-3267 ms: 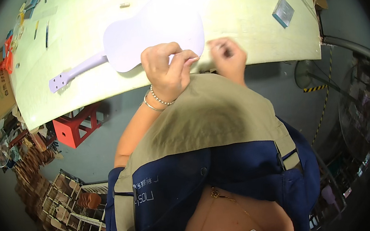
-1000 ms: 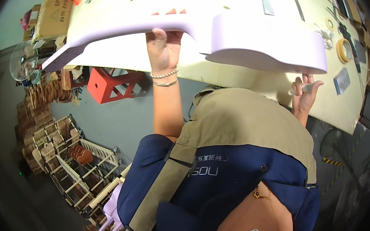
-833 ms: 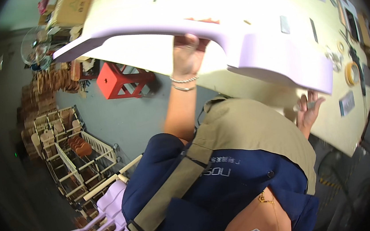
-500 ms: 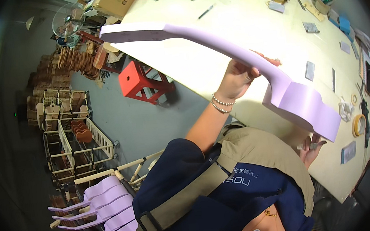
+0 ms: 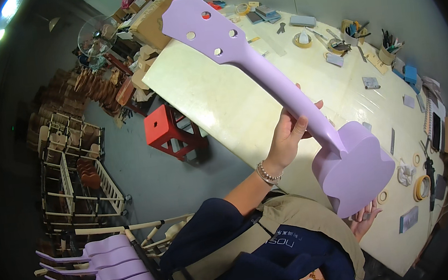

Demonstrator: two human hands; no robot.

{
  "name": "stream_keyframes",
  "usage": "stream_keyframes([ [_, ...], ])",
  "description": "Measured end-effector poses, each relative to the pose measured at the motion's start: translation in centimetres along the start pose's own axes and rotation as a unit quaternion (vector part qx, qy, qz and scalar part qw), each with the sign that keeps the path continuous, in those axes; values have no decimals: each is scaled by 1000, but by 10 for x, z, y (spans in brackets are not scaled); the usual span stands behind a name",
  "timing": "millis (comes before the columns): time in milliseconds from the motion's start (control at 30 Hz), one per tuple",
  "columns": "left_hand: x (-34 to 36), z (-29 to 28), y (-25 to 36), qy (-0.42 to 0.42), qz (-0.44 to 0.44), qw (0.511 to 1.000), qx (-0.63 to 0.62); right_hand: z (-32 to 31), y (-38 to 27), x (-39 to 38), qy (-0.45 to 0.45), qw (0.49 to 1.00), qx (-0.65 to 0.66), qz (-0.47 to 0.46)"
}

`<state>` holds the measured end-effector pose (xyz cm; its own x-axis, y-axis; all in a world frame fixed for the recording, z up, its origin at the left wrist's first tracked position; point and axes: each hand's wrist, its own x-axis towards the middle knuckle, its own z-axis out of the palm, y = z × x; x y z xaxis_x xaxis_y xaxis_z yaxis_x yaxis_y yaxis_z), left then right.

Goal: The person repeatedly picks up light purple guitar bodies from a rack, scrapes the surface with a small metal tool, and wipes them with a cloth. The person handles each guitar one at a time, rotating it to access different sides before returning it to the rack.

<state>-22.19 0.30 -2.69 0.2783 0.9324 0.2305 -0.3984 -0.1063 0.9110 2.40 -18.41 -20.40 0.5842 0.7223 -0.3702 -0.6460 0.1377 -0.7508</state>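
Two hands on one lilac ukulele (image 5: 285,101), held up off the bench (image 5: 214,95), running diag. from upper centre of frame down to lower right. My left hand (image 5: 287,136) has its grip closed round the neck, approx. mid-frame, thumb on the near side, fingers wrapped behind; beaded bracelet (image 5: 268,172) on that wrist. My right hand (image 5: 365,218) sits under the body's bottom edge at lower right, palm up, fingers spread and touching it; grip there is open, just propping. Headstock (image 5: 199,26) points to top of frame, w/ four round peg holes showing. Body is the rounded end at right, above the bench's near edge.

Bench is pale cream, long, running from upper centre to lower right. On it, far side: tape rolls (image 5: 302,39), small blue and grey blocks, a cup of pens (image 5: 388,51). Right end: more tape rings (image 5: 421,188), flat grey cards, a dark tablet-like slab (image 5: 437,131).

Red stool (image 5: 168,132) stands on the grey floor just beside the bench's left edge, centre-left of frame. Wooden racks (image 5: 73,170) w/ parts at left. More lilac ukuleles (image 5: 107,272) stacked in a rack at lower left. Fan (image 5: 96,36) at upper left, near cardboard boxes. My navy top and tan apron strap fill bottom centre.
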Motion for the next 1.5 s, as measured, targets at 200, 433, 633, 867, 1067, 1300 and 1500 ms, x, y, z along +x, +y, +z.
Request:
stream_keyframes([
  [200,3,-10,-19,-102,32,992,-70,-6,-1,0,-62,994,91,-15],
  [433,2,-10,-18,-194,55,969,-144,-19,14,2,-77,989,123,-29],
  [633,5,-11,-16,-247,72,955,-146,-18,21,2,25,995,90,-45],
  [867,3,-1,-5,-36,53,998,-21,5,11,-7,-60,983,171,-8],
  [1067,4,2,-7,0,97,995,-30,22,10,-9,24,986,166,23],
  [1300,4,-6,-8,-31,66,995,-74,14,10,-9,-59,991,123,10],
  [1500,9,-15,-2,-54,107,988,-95,22,0,-12,-23,995,-31,96],
])
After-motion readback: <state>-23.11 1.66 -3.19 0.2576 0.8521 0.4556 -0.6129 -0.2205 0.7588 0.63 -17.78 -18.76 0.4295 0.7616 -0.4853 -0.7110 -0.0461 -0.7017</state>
